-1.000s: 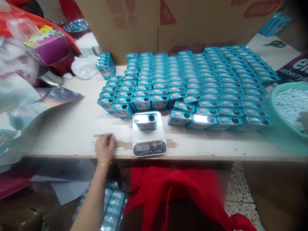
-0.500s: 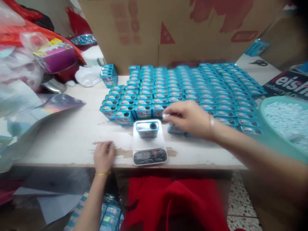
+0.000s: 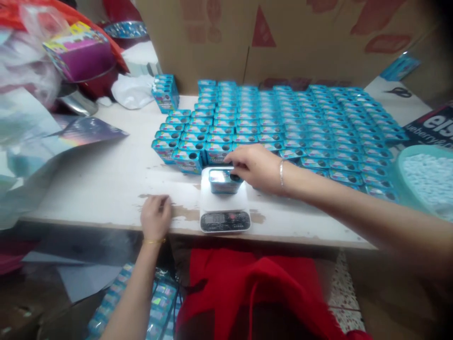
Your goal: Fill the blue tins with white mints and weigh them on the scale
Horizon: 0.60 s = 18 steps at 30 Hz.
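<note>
A small blue tin (image 3: 224, 183) with a dark round opening in its top stands on a white digital scale (image 3: 224, 203). My right hand (image 3: 253, 165) is over the right end of this tin, with thumb and fingers pinched at the opening. Whatever lies between those fingertips is hidden. My left hand (image 3: 155, 215) rests on the table (image 3: 102, 189) near its front edge, left of the scale, its fingers curled closed with nothing visible in them. Many similar blue tins (image 3: 247, 127) stand in close rows behind the scale.
At the right stands a turquoise basin (image 3: 401, 163) of small white pellets (image 3: 430, 179). Behind the rows is a large cardboard box (image 3: 230, 61). Plastic bags and a purple carton (image 3: 87, 56) crowd the left. More blue packs (image 3: 163, 302) lie below the table edge.
My right hand has moved left, from beside the scale to the tin's opening. The small white piece seen in its fingertips no longer shows. My left hand stays on the table.
</note>
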### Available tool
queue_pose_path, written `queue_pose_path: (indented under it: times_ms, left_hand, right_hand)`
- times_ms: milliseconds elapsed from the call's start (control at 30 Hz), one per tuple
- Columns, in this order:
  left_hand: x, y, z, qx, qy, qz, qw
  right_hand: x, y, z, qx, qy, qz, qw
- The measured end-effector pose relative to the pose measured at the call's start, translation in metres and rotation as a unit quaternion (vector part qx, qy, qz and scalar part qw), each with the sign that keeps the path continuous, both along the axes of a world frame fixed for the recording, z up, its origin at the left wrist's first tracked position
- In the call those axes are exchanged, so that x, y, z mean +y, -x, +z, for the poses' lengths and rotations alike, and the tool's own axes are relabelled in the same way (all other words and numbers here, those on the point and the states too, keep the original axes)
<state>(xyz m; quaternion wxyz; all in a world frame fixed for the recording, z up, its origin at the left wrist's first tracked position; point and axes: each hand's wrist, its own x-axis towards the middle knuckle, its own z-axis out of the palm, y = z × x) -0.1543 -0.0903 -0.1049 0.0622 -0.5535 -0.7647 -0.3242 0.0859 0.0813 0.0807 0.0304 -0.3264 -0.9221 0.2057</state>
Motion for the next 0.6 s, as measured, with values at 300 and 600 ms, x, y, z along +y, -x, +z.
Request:
queue_pose_path:
  times_ms: [300,600]
  left_hand:
    - [0.0,0.0,0.0,0.002,-0.001,0.0,1.0]
    - [0.001,-0.001,0.0,-0.004,0.008,0.006,1.0]
  right_hand:
    - [0.017,-0.033,-0.003,0.309,0.466,-0.211,0.801]
    - [0.015,-0.048,-0.015,0.33,0.486,-0.227,0.777]
